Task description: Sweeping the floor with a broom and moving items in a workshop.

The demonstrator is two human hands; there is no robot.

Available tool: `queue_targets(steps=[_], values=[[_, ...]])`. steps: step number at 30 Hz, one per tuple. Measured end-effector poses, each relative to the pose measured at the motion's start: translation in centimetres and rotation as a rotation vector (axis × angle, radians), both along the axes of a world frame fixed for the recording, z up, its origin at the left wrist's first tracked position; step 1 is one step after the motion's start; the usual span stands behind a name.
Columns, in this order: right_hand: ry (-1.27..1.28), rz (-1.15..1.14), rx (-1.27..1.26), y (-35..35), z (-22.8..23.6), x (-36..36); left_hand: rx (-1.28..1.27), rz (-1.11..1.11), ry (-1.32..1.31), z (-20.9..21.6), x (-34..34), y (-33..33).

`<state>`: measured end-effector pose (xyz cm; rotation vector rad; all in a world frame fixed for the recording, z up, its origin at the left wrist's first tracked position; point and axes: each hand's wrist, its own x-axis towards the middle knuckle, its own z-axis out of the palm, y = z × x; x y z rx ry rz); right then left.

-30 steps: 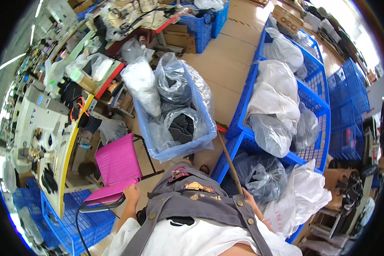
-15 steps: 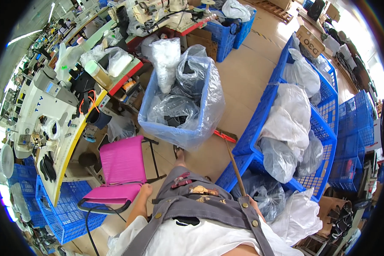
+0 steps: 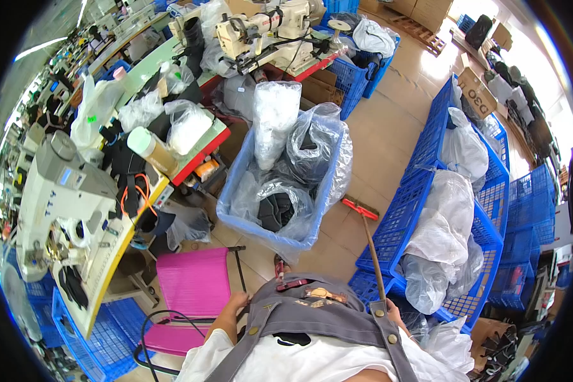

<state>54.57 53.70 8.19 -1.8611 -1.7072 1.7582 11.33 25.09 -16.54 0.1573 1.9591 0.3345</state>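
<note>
On the right, a broom (image 3: 372, 254) with a wooden stick and a red head leans forward to the floor. My right hand (image 3: 395, 314) is closed round the upper end of its stick, partly hidden by my grey apron strap. My left hand (image 3: 237, 302) hangs low beside the apron, fingers curled, with nothing visible in it. Next to it stands a pink chair (image 3: 193, 280) with a black metal frame. Ahead of me is a blue bin (image 3: 267, 233) lined with clear plastic, holding dark pieces and a white bagged bundle (image 3: 276, 121).
Sewing machines (image 3: 67, 197) stand on the worktables at left. Blue crates (image 3: 420, 181) with bagged goods (image 3: 444, 213) line the right side. Another blue crate (image 3: 111, 331) sits below the left table. A cardboard box (image 3: 476, 93) rests on the far right crates.
The view has shifted, so the bin, chair and crates appear lower and further right. My left hand is now closer to the apron. My right hand stays at the broom stick.
</note>
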Motion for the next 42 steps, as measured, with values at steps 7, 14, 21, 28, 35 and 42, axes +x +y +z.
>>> queue_targets(steps=[7,14,21,28,35,42], values=[[-0.329,0.124,0.141,2.1,-3.7,3.8,0.27,0.282,0.086,8.1,-6.0,16.6],[-0.029,-0.257,-0.312,12.4,1.6,5.5,0.159,0.252,-0.044,5.9,-2.5,24.2],[-0.112,-0.046,0.08,27.3,-2.7,9.5,0.378,-0.599,0.0,7.9,2.3,32.4],[0.086,-0.255,-0.204,37.9,-3.6,12.1,0.316,-0.027,0.12,12.4,5.8,45.8],[-0.009,-0.225,0.001,40.1,-5.6,11.2,0.043,-0.113,0.076,11.4,4.1,54.9],[-0.091,-0.065,0.385,46.2,-9.0,8.8,0.006,-0.133,0.047,8.9,1.1,66.7]])
